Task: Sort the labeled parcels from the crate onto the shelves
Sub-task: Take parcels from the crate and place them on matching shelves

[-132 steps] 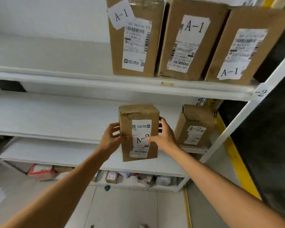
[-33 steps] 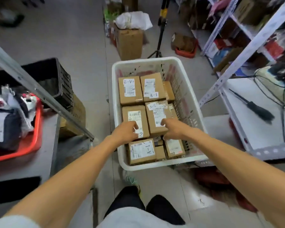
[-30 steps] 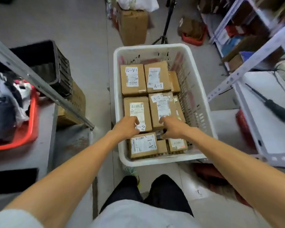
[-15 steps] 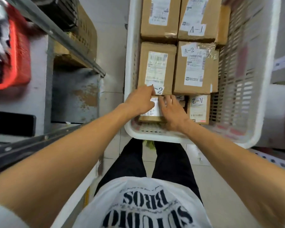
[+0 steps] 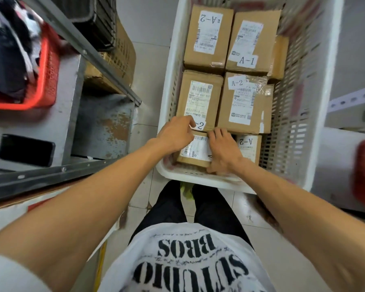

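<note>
Both hands are clamped on one parcel (image 5: 195,151) in the near left corner of the crate (image 5: 169,66). The left hand (image 5: 175,134) curls its fingers over the parcel's far left edge, and the right hand (image 5: 223,151) lies across its right side, fingers reaching the far edge and thumb hooked at the near edge. The parcel lies flat, label up, close against the crate's near wall. A small parcel marked A-2 (image 5: 248,147) sits just beside it on the right, and a larger one (image 5: 198,100) touches its far edge. This looks like the pick-up step, with the grip taken and the lift not yet begun. The right hand covers most of the code on the label (image 5: 195,147), so the next move calls for lifting straight up, clear of the neighbours, then reading the code before choosing a shelf.
</note>
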